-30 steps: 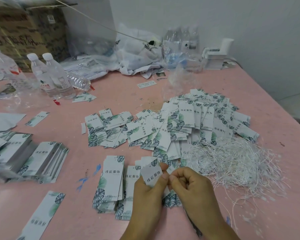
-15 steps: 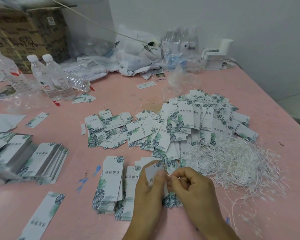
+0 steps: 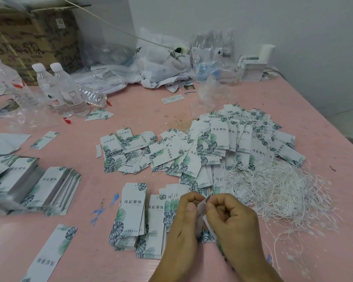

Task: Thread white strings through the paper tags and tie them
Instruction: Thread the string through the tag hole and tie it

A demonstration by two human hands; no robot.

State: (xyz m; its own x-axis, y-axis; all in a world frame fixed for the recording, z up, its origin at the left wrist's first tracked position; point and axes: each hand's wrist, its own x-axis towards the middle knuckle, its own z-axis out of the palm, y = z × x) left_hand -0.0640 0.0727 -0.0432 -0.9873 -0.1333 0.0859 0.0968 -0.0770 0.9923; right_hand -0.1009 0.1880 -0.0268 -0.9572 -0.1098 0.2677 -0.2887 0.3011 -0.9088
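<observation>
My left hand (image 3: 182,218) pinches a small white paper tag (image 3: 200,216) held edge-on between both hands. My right hand (image 3: 231,218) has its fingers curled, pinching at the tag's top edge; any string there is too thin to make out. A tangle of white strings (image 3: 277,190) lies just right of my hands. A large heap of leaf-printed tags (image 3: 222,147) spreads behind them. Two neat stacks of tags (image 3: 135,212) sit just left of my left hand.
The pink table (image 3: 130,110) carries more tag stacks (image 3: 47,186) at the left, water bottles (image 3: 67,90) at the back left, plastic bags (image 3: 161,64) and a white box (image 3: 255,64) at the back. A cardboard box (image 3: 29,37) stands behind. A loose tag (image 3: 53,253) lies front left.
The tag has turned from facing me to edge-on between my hands. Both hands have closed in on its top edge and stayed in place.
</observation>
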